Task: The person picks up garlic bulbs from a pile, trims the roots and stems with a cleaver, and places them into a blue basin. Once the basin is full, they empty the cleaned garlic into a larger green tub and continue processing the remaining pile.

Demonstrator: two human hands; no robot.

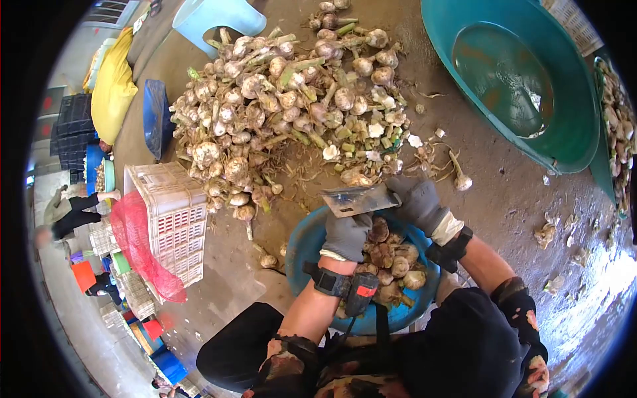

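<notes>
Both my hands wear grey gloves above a blue basin [297, 247] holding several garlic bulbs [399, 266]. My right hand [417, 202] is closed around the end of a wide metal blade [358, 201], which lies across the front of my left hand. My left hand [348, 236] has its fingers bent under the blade; whatever they hold is hidden behind it. Just beyond the blade lie cut garlic stems [361, 142] and a large heap of garlic with stalks [265, 99] on the ground.
A large green tub [570, 119] stands at the upper right. On the left are a white crate [176, 225] with red netting [136, 239], a blue scoop [156, 119] and a yellow sack [113, 86]. A light blue stool [215, 12] stands behind the heap. People are at the far left.
</notes>
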